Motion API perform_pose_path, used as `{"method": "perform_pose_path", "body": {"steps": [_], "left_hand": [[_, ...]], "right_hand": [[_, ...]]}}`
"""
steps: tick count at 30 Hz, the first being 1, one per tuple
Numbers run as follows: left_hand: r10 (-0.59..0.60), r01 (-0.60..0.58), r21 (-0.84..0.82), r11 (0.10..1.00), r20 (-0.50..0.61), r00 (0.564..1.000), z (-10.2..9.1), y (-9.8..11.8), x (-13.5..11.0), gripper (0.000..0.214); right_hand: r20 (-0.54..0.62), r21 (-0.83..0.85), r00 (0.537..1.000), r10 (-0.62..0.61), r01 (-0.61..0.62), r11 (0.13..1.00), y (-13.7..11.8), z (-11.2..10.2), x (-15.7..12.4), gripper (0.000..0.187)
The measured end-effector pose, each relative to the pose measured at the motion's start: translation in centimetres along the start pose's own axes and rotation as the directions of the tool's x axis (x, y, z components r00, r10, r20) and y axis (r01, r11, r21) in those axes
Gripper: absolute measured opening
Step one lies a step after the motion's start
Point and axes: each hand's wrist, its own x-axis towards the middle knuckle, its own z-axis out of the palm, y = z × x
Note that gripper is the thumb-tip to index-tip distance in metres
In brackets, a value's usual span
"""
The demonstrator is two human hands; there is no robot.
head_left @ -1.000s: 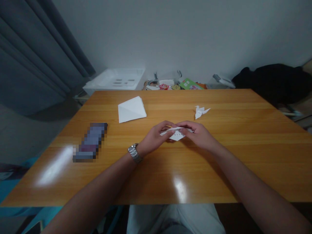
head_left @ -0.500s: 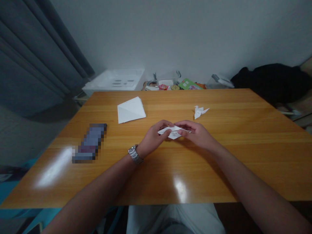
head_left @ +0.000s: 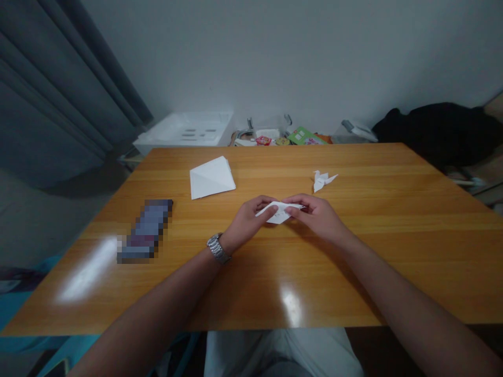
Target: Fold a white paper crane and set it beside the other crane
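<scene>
Glossy table (head_left: 393,220) below, left grip (head_left: 248,220) and right grip (head_left: 322,213) pinch angular, folded white paper (head_left: 280,217) with faint marks.

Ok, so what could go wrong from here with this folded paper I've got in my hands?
Your left hand and right hand both hold the folded paper, so uneven pressure might crease it crooked or let a fold slip. The paper bird lies just beyond your right hand, so a careless forward move could bump or crush it.
</scene>
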Motion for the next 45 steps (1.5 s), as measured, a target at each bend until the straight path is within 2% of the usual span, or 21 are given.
{"method": "perform_pose_path", "body": {"steps": [3, 11, 18, 24, 29, 33, 38, 45], "left_hand": [[-0.023, 0.023, -0.014, 1.0, 0.001, 1.0, 0.0, -0.2, 0.1, 0.035], [0.02, -0.021, -0.082, 0.996, -0.012, 1.0, -0.1, -1.0, 0.3, 0.031], [0.025, -0.025, -0.018, 1.0, -0.009, 1.0, 0.1, -0.5, 0.1, 0.032], [0.047, -0.046, 0.044, 0.998, -0.029, 0.998, -0.1, -0.6, 0.2, 0.034], [0.088, -0.084, 0.201, 0.976, -0.013, 0.996, -0.4, -0.5, 0.1, 0.032], [0.131, -0.125, 0.328, 0.936, 0.003, 0.991, -0.4, -0.1, 0.0, 0.03], [0.136, -0.147, 0.358, 0.922, 0.056, 0.989, -0.3, 0.2, -0.2, 0.028], [0.134, -0.145, 0.378, 0.914, 0.054, 0.989, -0.1, 0.5, -0.3, 0.025]], "right_hand": [[-0.003, -0.004, 1.0, -0.003, 0.003, 1.0, -0.1, 0.0, 0.0, 0.036], [0.002, 0.155, 0.988, 0.152, -0.15, 0.976, -0.6, 0.2, -0.1, 0.037], [0.009, 0.153, 0.992, 0.123, -0.122, 0.981, -0.4, 0.1, -0.1, 0.034], [0.029, 0.189, 0.989, 0.148, -0.151, 0.97, -0.8, 0.3, -0.2, 0.035], [0.072, 0.139, 0.99, 0.124, -0.133, 0.981, -0.8, 0.3, -0.2, 0.037], [0.128, 0.015, 0.99, 0.061, -0.063, 0.998, -0.7, 0.3, -0.4, 0.034], [0.142, -0.096, 0.99, 0.018, -0.004, 0.995, -0.8, 0.3, -0.5, 0.03], [0.13, -0.122, 0.991, 0.04, -0.024, 0.992, -0.7, 0.3, -0.5, 0.03]]}}
